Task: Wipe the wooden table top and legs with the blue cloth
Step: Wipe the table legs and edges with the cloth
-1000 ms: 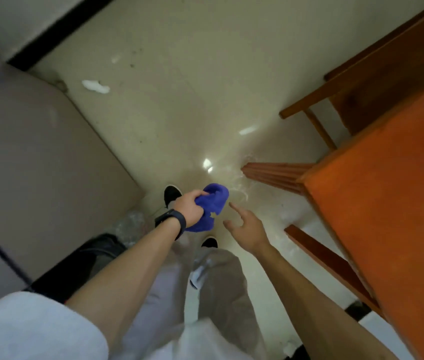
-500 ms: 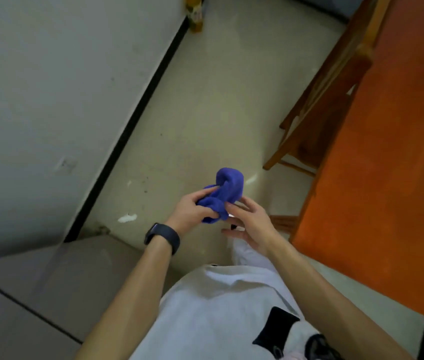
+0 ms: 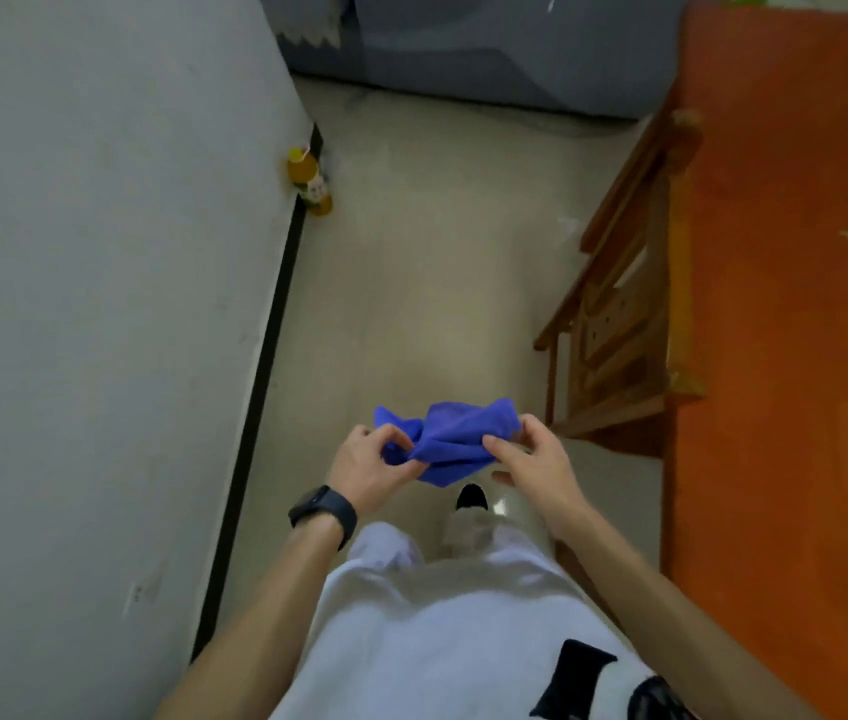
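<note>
The blue cloth hangs bunched in the air over the floor, stretched between both hands at waist height. My left hand, with a black watch on its wrist, pinches the cloth's left end. My right hand pinches the right edge between thumb and fingers. The wooden table top, orange-brown, runs along the right side of the view, about a hand's width right of my right hand. Its legs are out of sight.
A wooden chair is tucked against the table's left edge, just ahead of my right hand. A grey wall with a black skirting closes the left side. A yellow bottle stands on the floor by that wall. A blue-grey cover lies at the far end.
The view has tilted up from the floor to the passage beside the table. My right hand has joined the left on the cloth, and the two have pulled it wider apart.
</note>
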